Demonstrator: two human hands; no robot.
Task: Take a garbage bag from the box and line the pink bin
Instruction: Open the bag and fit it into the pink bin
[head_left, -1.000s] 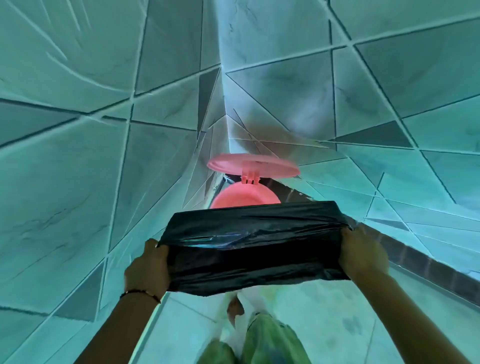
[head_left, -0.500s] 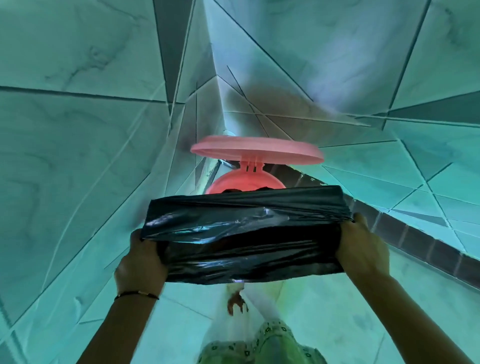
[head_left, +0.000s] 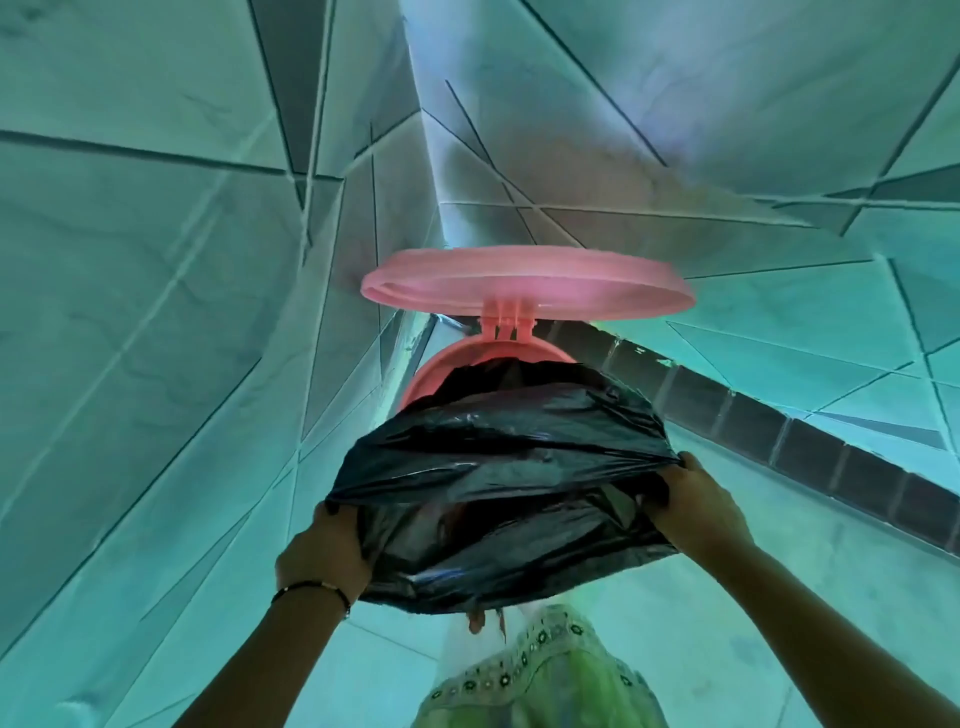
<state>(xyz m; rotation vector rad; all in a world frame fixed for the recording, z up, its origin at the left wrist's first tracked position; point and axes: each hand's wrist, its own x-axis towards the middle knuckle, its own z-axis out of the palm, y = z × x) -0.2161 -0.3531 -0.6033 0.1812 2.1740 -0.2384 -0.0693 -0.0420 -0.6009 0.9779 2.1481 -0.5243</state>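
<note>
Got the bag (head_left: 498, 467) stretched wide, left hand (head_left: 324, 553) and right hand (head_left: 696, 501) each clenched on a side of its mouth, so it'll slip over the bin (head_left: 441, 371) rim. Lid (head_left: 527, 283) is flipped up out of the way. Bin sits on the floor (head_left: 779, 530), jammed in the tiled corner.

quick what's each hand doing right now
Left hand: closed on the left edge of the crinkly black plastic garbage bag.
Right hand: closed on the bag's right edge.

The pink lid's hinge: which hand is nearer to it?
Right hand, slightly. It grips the black bag below-right of the hinge; the left hand sits lower, below-left.
</note>
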